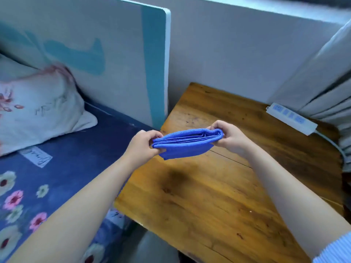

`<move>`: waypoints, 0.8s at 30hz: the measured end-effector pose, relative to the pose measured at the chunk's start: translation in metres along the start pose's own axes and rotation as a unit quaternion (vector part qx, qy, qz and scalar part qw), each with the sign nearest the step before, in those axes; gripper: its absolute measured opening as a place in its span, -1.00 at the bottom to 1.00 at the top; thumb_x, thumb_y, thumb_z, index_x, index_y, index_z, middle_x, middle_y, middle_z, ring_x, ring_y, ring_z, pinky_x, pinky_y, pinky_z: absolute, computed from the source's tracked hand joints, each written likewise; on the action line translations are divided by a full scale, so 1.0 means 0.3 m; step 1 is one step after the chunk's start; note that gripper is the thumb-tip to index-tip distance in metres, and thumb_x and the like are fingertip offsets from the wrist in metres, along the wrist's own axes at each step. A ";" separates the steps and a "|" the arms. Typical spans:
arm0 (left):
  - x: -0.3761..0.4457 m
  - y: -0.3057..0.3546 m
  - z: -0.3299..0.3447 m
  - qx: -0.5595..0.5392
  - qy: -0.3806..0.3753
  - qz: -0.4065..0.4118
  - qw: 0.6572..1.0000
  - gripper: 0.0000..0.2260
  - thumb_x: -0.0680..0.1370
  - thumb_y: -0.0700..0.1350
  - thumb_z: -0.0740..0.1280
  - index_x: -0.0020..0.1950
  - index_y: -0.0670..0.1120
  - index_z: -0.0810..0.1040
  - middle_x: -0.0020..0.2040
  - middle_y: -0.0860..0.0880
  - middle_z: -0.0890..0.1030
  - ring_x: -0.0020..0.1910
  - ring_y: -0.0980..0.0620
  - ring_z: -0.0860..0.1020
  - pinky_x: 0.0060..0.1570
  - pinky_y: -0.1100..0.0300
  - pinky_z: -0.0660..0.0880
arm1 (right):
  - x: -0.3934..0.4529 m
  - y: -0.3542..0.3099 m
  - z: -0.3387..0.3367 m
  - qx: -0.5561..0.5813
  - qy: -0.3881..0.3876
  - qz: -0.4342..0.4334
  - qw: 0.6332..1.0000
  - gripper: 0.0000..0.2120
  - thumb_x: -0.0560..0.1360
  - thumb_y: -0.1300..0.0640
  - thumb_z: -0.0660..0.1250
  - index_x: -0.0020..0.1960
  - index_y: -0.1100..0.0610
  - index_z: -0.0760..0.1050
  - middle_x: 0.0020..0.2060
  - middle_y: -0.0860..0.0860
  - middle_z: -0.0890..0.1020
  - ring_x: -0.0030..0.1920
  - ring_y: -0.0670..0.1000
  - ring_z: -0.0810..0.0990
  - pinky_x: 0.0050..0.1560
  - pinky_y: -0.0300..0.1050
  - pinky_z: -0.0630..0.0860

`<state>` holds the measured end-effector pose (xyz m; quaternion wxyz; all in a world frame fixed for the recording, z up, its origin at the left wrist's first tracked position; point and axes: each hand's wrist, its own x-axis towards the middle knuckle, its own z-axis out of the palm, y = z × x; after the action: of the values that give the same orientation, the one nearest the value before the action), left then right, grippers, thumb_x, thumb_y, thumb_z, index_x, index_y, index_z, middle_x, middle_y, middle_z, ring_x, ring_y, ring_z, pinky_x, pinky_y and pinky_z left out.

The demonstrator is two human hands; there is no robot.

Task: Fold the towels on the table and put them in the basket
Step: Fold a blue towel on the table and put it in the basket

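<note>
A folded blue towel [185,143] hangs in the air above the left part of the wooden table [218,196], its stacked layers showing along the top edge. My left hand [141,146] pinches its left end and my right hand [230,137] pinches its right end. The towel's shadow falls on the tabletop below it. No basket is in view.
A white power strip [291,118] with its cord lies at the table's far right, beside grey curtain folds [322,92]. Left of the table is a bed with a blue floral sheet [47,186], a pillow [38,111] and a headboard panel [133,63].
</note>
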<state>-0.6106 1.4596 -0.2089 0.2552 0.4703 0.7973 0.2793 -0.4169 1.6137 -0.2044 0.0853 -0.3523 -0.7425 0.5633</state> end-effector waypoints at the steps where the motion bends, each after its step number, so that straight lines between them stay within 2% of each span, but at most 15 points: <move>1: -0.065 -0.020 -0.060 0.003 0.022 0.006 1.000 -0.81 0.42 -0.24 0.42 0.03 -0.12 0.60 -0.25 0.10 0.50 -0.07 0.01 0.38 -0.20 0.47 0.25 | -0.020 -0.056 0.053 0.006 -0.008 -0.023 1.000 -0.65 0.40 0.52 0.26 -0.25 0.07 0.35 -0.08 0.07 0.54 -0.13 -0.03 0.48 -0.09 -0.20 0.45; 4: -0.300 -0.101 -0.242 0.019 0.078 0.002 0.997 -0.82 0.42 -0.23 0.44 0.01 -0.18 0.63 -0.20 -0.06 0.59 -0.12 -0.01 0.41 -0.19 0.43 0.26 | -0.101 -0.220 0.244 0.009 -0.049 -0.082 0.995 -0.66 0.39 0.50 0.29 -0.26 0.07 0.35 -0.27 0.00 0.48 -0.28 -0.16 0.42 -0.21 -0.27 0.39; 6: -0.479 -0.172 -0.351 0.008 0.112 -0.027 0.993 -0.78 0.37 -0.16 0.45 -0.01 -0.18 0.63 -0.25 0.05 0.54 -0.22 0.21 0.44 -0.20 0.45 0.30 | -0.166 -0.323 0.388 0.008 -0.091 -0.107 0.990 -0.68 0.38 0.46 0.33 -0.26 0.08 0.34 -0.35 -0.02 0.41 -0.40 -0.24 0.38 -0.33 -0.40 0.35; 8: -0.680 -0.245 -0.462 0.002 0.154 -0.049 0.987 -0.69 0.29 -0.07 0.36 -0.04 -0.18 0.64 -0.28 0.05 0.52 -0.27 0.29 0.45 -0.23 0.48 0.32 | -0.233 -0.424 0.551 0.003 -0.138 -0.132 0.982 -0.67 0.38 0.48 0.33 -0.26 0.09 0.32 -0.38 -0.01 0.37 -0.47 -0.25 0.36 -0.41 -0.44 0.32; 11: -1.014 -0.346 -0.622 0.023 0.224 -0.091 0.970 -0.69 0.30 -0.09 0.32 -0.04 -0.20 0.64 -0.20 -0.02 0.55 -0.24 0.20 0.46 -0.25 0.48 0.31 | -0.327 -0.584 0.839 -0.031 -0.190 -0.194 0.962 -0.64 0.36 0.48 0.36 -0.26 0.07 0.32 -0.39 -0.01 0.37 -0.47 -0.25 0.37 -0.40 -0.44 0.32; 12: -1.119 -0.376 -0.666 0.024 0.247 -0.109 0.962 -0.72 0.33 -0.12 0.34 -0.03 -0.22 0.63 -0.19 -0.02 0.54 -0.22 0.17 0.47 -0.26 0.46 0.31 | -0.355 -0.633 0.932 -0.044 -0.203 -0.215 0.954 -0.63 0.36 0.49 0.35 -0.25 0.06 0.32 -0.36 0.00 0.38 -0.45 -0.24 0.38 -0.35 -0.42 0.33; 13: -1.209 -0.404 -0.703 0.018 0.270 -0.128 0.954 -0.75 0.35 -0.15 0.35 -0.03 -0.22 0.62 -0.19 -0.03 0.54 -0.26 0.21 0.48 -0.25 0.39 0.33 | -0.383 -0.681 1.015 -0.057 -0.214 -0.235 0.947 -0.63 0.37 0.48 0.35 -0.23 0.04 0.34 -0.34 0.02 0.41 -0.42 -0.23 0.39 -0.30 -0.37 0.35; 14: -1.348 -0.443 -0.749 0.013 0.305 -0.153 0.940 -0.79 0.37 -0.16 0.35 -0.04 -0.20 0.60 -0.20 -0.04 0.54 -0.34 0.30 0.47 -0.25 0.30 0.36 | -0.431 -0.745 1.139 -0.070 -0.234 -0.255 0.936 -0.65 0.37 0.46 0.35 -0.21 0.04 0.36 -0.32 0.01 0.44 -0.41 -0.23 0.41 -0.27 -0.35 0.36; 16: -1.529 -0.503 -0.807 -0.010 0.353 -0.189 0.916 -0.89 0.45 -0.27 0.35 -0.06 -0.12 0.53 -0.28 -0.03 0.53 -0.49 0.31 0.49 -0.38 0.37 0.40 | -0.491 -0.836 1.309 -0.080 -0.253 -0.286 0.921 -0.69 0.36 0.44 0.37 -0.11 0.07 0.41 -0.27 -0.02 0.50 -0.42 -0.32 0.46 -0.26 -0.41 0.39; 17: -1.633 -0.535 -0.836 -0.025 0.386 -0.213 0.897 -0.84 0.49 -0.35 0.31 -0.04 -0.10 0.48 -0.32 -0.01 0.50 -0.55 0.32 0.50 -0.48 0.44 0.39 | -0.531 -0.884 1.406 -0.078 -0.274 -0.303 0.909 -0.69 0.36 0.45 0.37 -0.04 0.11 0.44 -0.22 0.00 0.53 -0.42 -0.36 0.47 -0.23 -0.41 0.40; 19: -1.783 -0.578 -0.880 -0.056 0.445 -0.257 0.856 -0.76 0.51 -0.43 0.23 -0.02 -0.09 0.43 -0.33 0.03 0.48 -0.60 0.34 0.49 -0.56 0.46 0.39 | -0.599 -0.952 1.559 -0.073 -0.300 -0.322 0.895 -0.67 0.36 0.45 0.37 0.08 0.21 0.49 -0.14 0.06 0.53 -0.37 -0.34 0.48 -0.16 -0.37 0.40; 21: -1.892 -0.612 -0.917 -0.058 0.494 -0.279 0.821 -0.73 0.49 -0.46 0.22 -0.01 -0.10 0.43 -0.32 -0.02 0.49 -0.60 0.33 0.50 -0.55 0.45 0.43 | -0.642 -1.000 1.674 -0.065 -0.315 -0.341 0.883 -0.64 0.36 0.46 0.36 0.14 0.29 0.49 -0.12 0.06 0.52 -0.37 -0.35 0.49 -0.17 -0.41 0.40; 24: -2.014 -0.661 -0.971 -0.042 0.551 -0.294 0.780 -0.74 0.48 -0.44 0.25 -0.04 -0.09 0.45 -0.30 0.00 0.50 -0.58 0.35 0.51 -0.42 0.41 0.50 | -0.681 -1.071 1.832 -0.055 -0.338 -0.356 0.869 -0.66 0.38 0.46 0.34 0.14 0.28 0.49 -0.17 0.03 0.51 -0.43 -0.40 0.48 -0.19 -0.41 0.41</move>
<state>-0.6679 0.7809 -0.0497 -0.1384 -0.0321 0.8891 0.4352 -0.6910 1.0228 -0.0539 0.0047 0.1439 -0.8309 0.5374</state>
